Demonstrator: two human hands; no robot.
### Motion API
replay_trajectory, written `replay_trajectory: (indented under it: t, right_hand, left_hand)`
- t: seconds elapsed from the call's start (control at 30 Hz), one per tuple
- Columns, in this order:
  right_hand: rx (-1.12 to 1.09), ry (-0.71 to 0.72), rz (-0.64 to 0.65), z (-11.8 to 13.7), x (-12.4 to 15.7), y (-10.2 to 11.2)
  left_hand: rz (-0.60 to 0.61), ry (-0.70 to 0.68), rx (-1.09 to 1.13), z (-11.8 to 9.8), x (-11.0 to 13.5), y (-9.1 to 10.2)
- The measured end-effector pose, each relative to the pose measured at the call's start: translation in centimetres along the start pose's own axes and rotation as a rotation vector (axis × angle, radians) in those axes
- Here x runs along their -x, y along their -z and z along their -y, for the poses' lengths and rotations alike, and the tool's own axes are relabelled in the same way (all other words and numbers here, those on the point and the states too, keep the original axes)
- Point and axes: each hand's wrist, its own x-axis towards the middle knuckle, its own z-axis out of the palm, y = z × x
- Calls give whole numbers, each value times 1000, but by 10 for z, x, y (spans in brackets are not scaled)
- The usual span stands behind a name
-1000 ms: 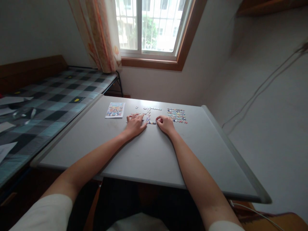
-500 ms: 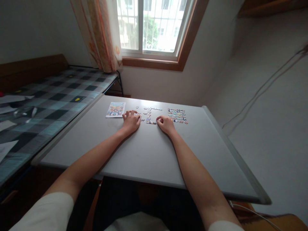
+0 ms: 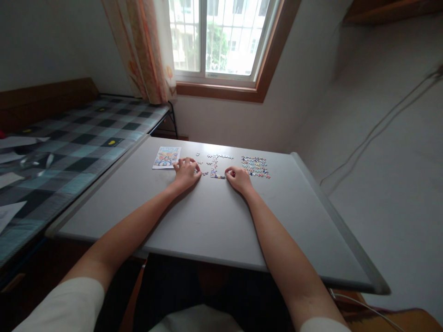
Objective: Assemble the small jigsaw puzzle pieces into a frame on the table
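A partly joined jigsaw [image 3: 216, 168] lies at the far middle of the grey table [image 3: 214, 221]. My left hand [image 3: 186, 172] rests on the table just left of it, fingers curled over some loose pieces; what they grip is too small to make out. My right hand [image 3: 238, 178] sits at the jigsaw's right edge with thumb and forefinger pinched at a piece beside the joined strip. A patch of loose coloured pieces [image 3: 256, 166] lies right of that hand. A small picture card [image 3: 166, 157] lies left of my left hand.
A bed with a checked cover [image 3: 69, 147] runs along the table's left side, with papers on it. A window [image 3: 218, 37] and curtain [image 3: 145, 50] stand behind the table. A white wall with a cable [image 3: 380, 124] closes the right side.
My left hand has slid left from the joined strip toward the picture card and curled its fingers. My right hand has stayed at the jigsaw's right edge.
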Motion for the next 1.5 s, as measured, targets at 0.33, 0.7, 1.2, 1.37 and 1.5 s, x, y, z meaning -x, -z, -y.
replay_trajectory:
  t: [0.33,0.7,1.2,1.37,1.5]
  right_hand:
    - [4,2,0,1,1,1]
    - [14,-15,16,4,1,3]
    - [-111,49,-25,7,0,0]
    - [-203,189,-40,16,2,-4]
    - [-239,249,-54,22,4,-2]
  left_hand:
    - [2,40,-52,-1,2,5]
    - [64,104,3,1,-3,6]
    - [40,-175,607,-12,1,-6]
    - [71,-146,785,-18,4,-5]
    - [54,-95,889,-20,4,-3]
